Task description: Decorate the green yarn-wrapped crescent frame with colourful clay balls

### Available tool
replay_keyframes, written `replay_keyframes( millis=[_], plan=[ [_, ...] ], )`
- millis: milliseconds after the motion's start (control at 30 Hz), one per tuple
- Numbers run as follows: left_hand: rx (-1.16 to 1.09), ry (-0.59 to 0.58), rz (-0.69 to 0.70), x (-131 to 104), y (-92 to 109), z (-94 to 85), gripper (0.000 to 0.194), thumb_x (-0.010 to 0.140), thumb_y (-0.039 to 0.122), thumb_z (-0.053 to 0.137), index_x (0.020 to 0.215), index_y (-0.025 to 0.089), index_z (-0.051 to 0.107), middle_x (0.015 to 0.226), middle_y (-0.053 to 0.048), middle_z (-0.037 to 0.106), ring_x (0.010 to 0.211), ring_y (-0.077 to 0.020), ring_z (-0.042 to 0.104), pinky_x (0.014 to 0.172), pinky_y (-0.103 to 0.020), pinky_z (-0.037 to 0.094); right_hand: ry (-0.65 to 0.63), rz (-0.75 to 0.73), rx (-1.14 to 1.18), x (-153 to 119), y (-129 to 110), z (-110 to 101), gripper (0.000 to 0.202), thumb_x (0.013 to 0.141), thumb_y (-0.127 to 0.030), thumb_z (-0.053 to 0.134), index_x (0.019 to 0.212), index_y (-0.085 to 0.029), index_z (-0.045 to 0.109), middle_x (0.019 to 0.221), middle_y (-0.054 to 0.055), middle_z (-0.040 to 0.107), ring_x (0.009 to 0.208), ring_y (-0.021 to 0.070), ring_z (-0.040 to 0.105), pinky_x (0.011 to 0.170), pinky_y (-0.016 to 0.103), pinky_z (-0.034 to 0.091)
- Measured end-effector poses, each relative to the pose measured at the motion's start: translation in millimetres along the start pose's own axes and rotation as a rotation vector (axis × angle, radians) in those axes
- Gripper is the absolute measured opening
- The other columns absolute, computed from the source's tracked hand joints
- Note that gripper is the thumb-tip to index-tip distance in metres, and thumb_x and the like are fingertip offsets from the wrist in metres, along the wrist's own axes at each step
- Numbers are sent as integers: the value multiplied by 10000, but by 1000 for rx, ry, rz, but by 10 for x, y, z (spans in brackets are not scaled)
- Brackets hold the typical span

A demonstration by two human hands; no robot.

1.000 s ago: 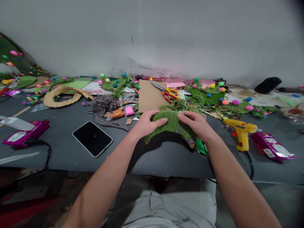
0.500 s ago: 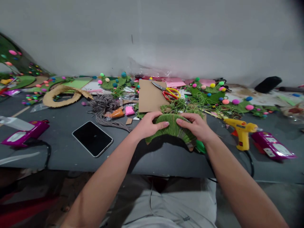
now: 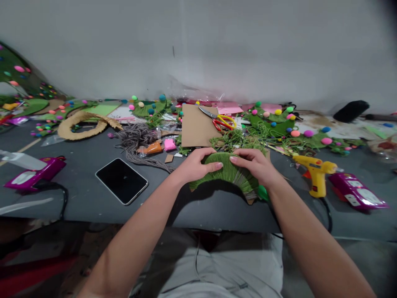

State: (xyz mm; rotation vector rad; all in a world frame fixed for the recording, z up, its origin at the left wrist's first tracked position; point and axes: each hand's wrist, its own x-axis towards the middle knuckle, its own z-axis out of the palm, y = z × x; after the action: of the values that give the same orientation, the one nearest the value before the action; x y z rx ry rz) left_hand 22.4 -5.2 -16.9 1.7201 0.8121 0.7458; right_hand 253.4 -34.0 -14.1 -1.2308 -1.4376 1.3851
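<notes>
Between my hands is a curved cardboard arch wrapped in green yarn [image 3: 225, 167], held just above the table's near part. My left hand [image 3: 198, 165] grips its left side, thumb lying on the front face and fingers behind. On the other side my right hand [image 3: 254, 164] pinches the upper right part with its thumb in front. Bare brown cardboard shows at the arch's lower ends, and greyish strands run across its right portion. Something green [image 3: 263, 193], perhaps a yarn ball, lies beneath my right wrist. Tangled green yarn [image 3: 235, 140] lies just behind the hands.
Red-and-yellow-handled scissors [image 3: 221, 120] rest on a cardboard sheet [image 3: 197, 130]. A phone [image 3: 121, 181] and grey yarn [image 3: 136, 138] are to the left, with a cardboard ring [image 3: 66, 128] farther back. A yellow glue gun [image 3: 316, 174] stands at right beside a purple device [image 3: 356, 190].
The yarn-wrapped arch has tilted slightly, showing more of its front face and lower right end. Both hands keep their hold, and the view has shifted a little.
</notes>
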Motion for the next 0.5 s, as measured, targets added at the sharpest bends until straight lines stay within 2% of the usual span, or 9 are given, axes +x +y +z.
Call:
replay_keyframes(
  millis=[233,400,500],
  plan=[
    [37,11,5,-1,-12,8,331,817,456,783,906,156,674,844,-3,652,776,-152,568,737,-266,439,-27,8,-59,4,7,-24,351,764,-519,841,766,-190,719,710,-7,626,666,142,562,624,275,419],
    [146,-53,0,-6,-2,12,337,846,483,749,932,161,702,861,-6,662,814,-171,586,744,-275,433,-78,-28,-172,36,23,-15,408,815,-565,789,722,-169,754,663,-4,588,642,130,477,614,285,359],
    [167,-55,-1,-1,-9,10,318,842,466,752,893,158,693,843,-2,655,800,-166,576,734,-273,417,-50,-54,-212,74,65,13,409,781,-554,825,679,-165,752,623,-9,567,618,123,435,593,290,324]
  ],
)
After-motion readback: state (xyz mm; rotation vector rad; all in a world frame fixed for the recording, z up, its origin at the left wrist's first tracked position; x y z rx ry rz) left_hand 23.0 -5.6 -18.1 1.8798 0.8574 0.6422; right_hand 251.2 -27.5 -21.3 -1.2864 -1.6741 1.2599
